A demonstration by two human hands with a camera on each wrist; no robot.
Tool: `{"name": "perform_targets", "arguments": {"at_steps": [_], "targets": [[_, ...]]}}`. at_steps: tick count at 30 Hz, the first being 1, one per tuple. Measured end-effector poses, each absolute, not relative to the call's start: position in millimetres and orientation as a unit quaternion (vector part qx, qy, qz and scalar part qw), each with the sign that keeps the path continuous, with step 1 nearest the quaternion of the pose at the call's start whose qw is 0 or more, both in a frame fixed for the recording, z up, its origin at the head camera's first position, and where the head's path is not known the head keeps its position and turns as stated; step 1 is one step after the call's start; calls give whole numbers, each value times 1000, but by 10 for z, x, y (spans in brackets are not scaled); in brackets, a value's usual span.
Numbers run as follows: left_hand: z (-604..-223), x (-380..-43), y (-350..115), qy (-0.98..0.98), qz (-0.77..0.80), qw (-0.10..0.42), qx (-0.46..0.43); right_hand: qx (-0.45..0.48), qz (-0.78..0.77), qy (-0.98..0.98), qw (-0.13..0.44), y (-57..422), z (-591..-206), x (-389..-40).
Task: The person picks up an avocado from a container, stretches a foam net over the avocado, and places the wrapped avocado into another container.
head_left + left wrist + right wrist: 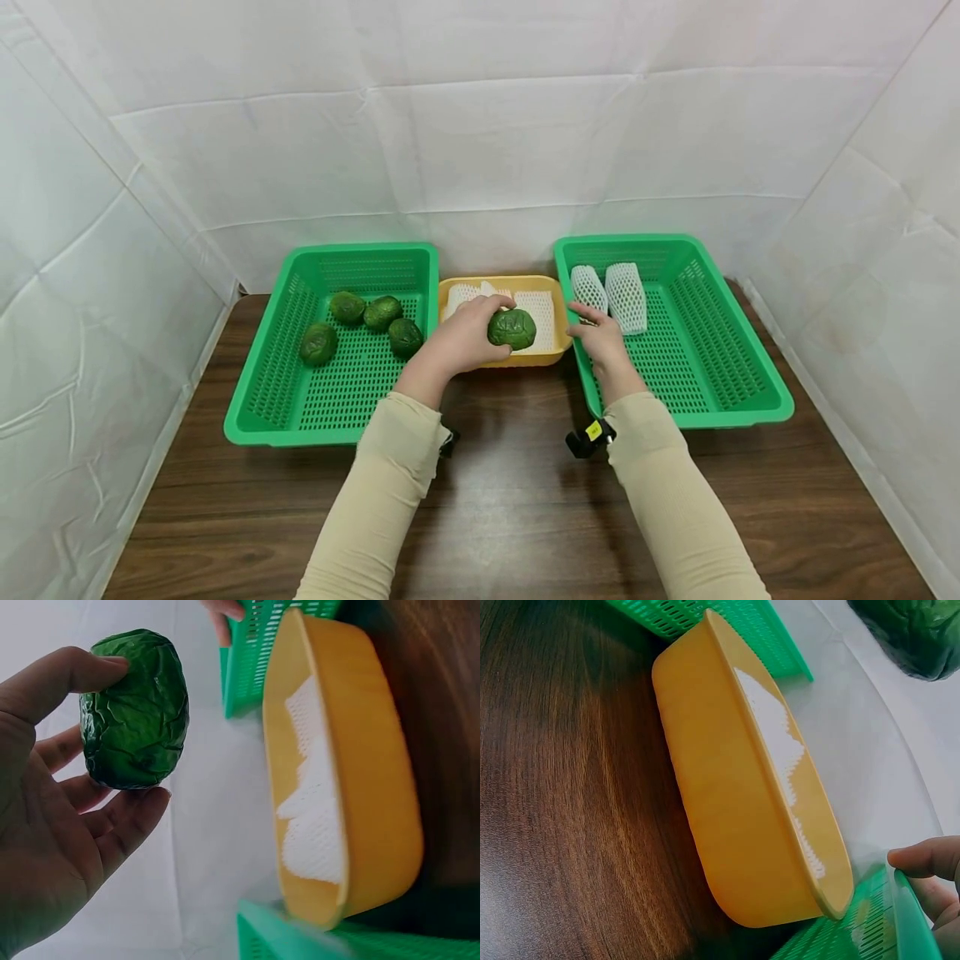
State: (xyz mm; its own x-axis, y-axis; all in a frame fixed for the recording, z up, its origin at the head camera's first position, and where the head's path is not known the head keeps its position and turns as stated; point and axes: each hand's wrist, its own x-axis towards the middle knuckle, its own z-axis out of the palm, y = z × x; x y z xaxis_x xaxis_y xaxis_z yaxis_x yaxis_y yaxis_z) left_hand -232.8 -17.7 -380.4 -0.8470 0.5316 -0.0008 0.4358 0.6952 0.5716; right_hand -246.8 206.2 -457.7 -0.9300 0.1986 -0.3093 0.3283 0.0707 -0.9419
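My left hand [472, 333] holds a dark green, wrinkled avocado [512, 329] above the yellow tub [525, 360]. In the left wrist view the thumb lies across the shiny avocado [136, 712], with fingers behind and below it. White foam net sleeves [536, 312] lie inside the tub. My right hand [603, 337] is over the left side of the right green basket [720, 417], thumb and fingers apart. From the right wrist, the right thumb [922, 859] appears right at the basket's rim. Two white foam nets [626, 298] lie in that basket, one partly hidden by the hand.
On the left stands another green basket [300, 435] with several avocados [383, 313] in it. Both baskets flank the yellow tub on a dark wooden table [502, 500]. White cloth [495, 150] hangs behind and at both sides.
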Motion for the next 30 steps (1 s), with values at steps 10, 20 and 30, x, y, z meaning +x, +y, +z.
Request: {"name": "perform_targets", "arguments": {"at_steps": [10,20,30], "targets": [[-4045,-2273,-128,920,289,110,241,180,-656,731,53,2070,-4576,-2465],[-4274,-2205,-24,927,262,144,224,177,-653,734,54,2070,-4562,-2462],[-4580,-2159,75,938,210,164,223,186,-650,734,59,2072,-4562,-2469]]}}
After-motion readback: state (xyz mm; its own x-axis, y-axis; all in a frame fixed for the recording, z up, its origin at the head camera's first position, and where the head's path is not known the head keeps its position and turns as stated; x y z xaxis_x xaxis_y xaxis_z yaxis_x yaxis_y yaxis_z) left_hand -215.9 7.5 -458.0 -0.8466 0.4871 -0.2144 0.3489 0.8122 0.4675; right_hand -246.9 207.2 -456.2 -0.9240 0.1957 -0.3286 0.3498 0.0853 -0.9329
